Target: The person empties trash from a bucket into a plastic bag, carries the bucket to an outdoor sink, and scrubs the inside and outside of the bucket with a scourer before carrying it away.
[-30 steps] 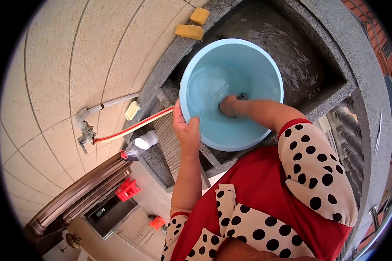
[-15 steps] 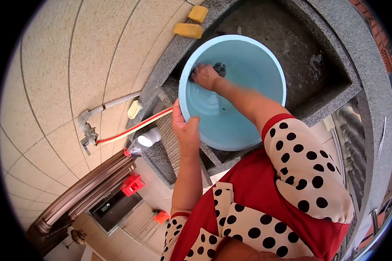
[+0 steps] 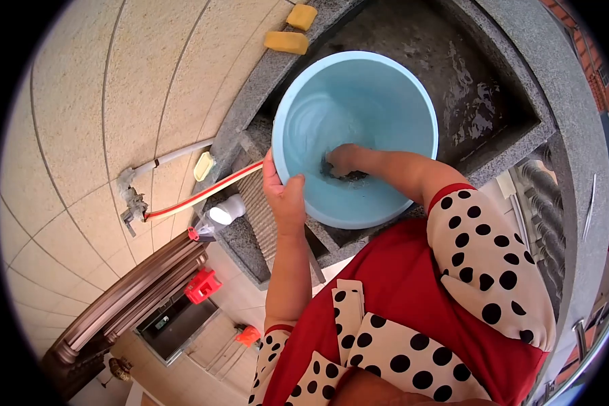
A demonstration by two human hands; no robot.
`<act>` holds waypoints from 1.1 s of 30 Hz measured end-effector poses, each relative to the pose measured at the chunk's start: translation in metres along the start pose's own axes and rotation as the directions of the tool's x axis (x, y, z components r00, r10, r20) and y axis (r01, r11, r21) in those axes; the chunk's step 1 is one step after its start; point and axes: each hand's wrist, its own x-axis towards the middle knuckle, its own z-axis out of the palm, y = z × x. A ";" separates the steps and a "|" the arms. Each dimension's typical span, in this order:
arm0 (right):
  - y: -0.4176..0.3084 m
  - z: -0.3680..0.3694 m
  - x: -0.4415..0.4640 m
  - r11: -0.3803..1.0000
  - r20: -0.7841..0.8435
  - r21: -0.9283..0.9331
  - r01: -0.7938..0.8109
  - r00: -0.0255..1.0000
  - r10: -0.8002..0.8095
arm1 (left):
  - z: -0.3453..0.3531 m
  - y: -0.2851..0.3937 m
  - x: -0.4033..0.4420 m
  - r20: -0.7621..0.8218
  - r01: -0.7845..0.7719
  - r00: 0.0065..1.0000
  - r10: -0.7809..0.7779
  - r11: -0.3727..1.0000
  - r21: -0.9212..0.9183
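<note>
A big light-blue plastic basin stands tilted at the edge of the stone sink. My left hand grips its near-left rim, fingers outside and thumb up by the edge. Inside the basin, my right hand presses down on a dark, mesh-like wad against the bottom. Its fingers are bent and partly hidden. The wad's exact kind cannot be made out. The basin's inner surface looks wet.
The grey stone sink lies beyond the basin. Two yellow blocks rest on its ledge. A red-striped hose runs from the wall tap toward the basin. Nearby are a soap bar, a ribbed washboard slab and a white container.
My right hand has swept the dark wad from the basin's far-left side toward its near middle. My left hand keeps its hold on the rim.
</note>
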 end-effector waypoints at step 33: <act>0.080 -0.016 -0.016 0.624 -0.609 -0.544 -0.560 0.776 0.165 | 0.045 0.008 0.018 0.275 -0.058 0.959 0.060 0.998 -0.014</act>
